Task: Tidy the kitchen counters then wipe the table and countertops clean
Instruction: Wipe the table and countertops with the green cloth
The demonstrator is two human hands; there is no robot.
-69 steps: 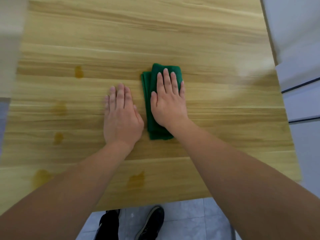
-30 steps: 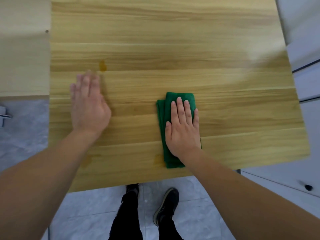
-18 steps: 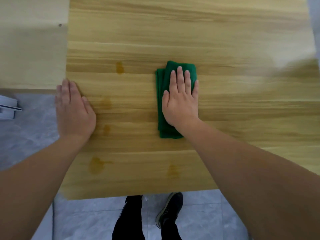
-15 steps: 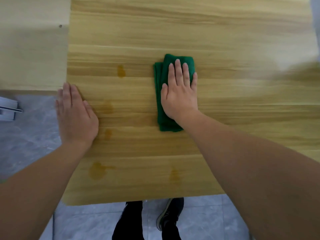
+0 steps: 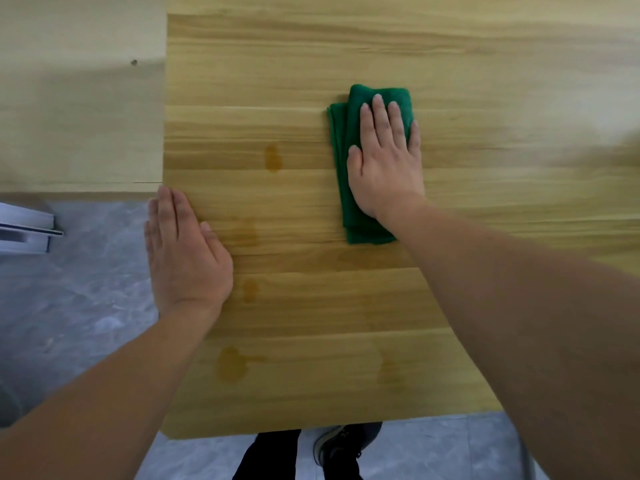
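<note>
The green cloth (image 5: 349, 140), folded, lies on the wooden table (image 5: 346, 306) under the flat, straight-fingered right hand (image 5: 386, 164) pressing it, while the left hand (image 5: 183, 258) rests flat with straight fingers at the table's left edge, near amber stains (image 5: 230, 363).

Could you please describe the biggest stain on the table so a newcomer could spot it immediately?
On the wooden table, look toward the near left corner, below the left hand. The amber stain there is the largest, with a thin streak trailing right.
</note>
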